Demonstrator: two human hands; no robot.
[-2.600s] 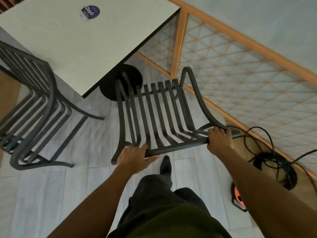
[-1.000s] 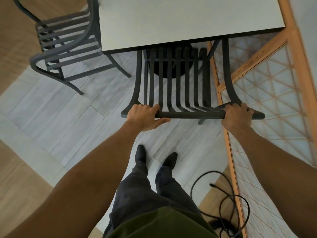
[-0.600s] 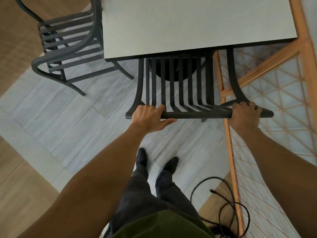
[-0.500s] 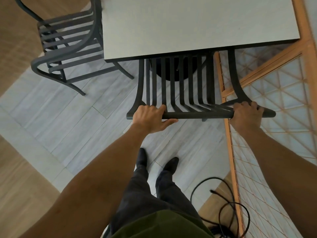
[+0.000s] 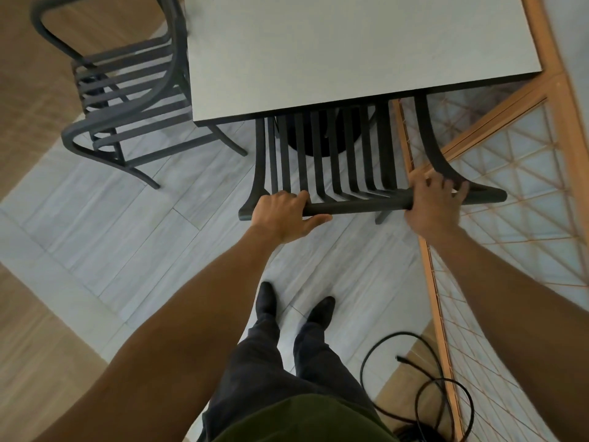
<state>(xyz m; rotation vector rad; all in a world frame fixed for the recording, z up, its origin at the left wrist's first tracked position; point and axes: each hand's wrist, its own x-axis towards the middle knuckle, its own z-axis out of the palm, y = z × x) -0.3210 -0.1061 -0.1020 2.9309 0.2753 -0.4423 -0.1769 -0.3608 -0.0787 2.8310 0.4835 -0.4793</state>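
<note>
A dark slatted chair stands in front of me, its seat pushed under the pale square table. My left hand grips the left part of the chair's top rail, fingers curled over it and thumb below. My right hand rests on the right part of the rail, its fingers spread and fairly straight across it. The table's round black base shows through the slats.
A second dark slatted chair stands at the table's left side. A wooden-framed lattice screen runs close along the right. A loose black cable lies on the floor at lower right, beside my feet.
The chair went from angled beside the table to straight, with its seat under the table. My right hand's fingers have loosened and spread on the rail; my left hand keeps its grip.
</note>
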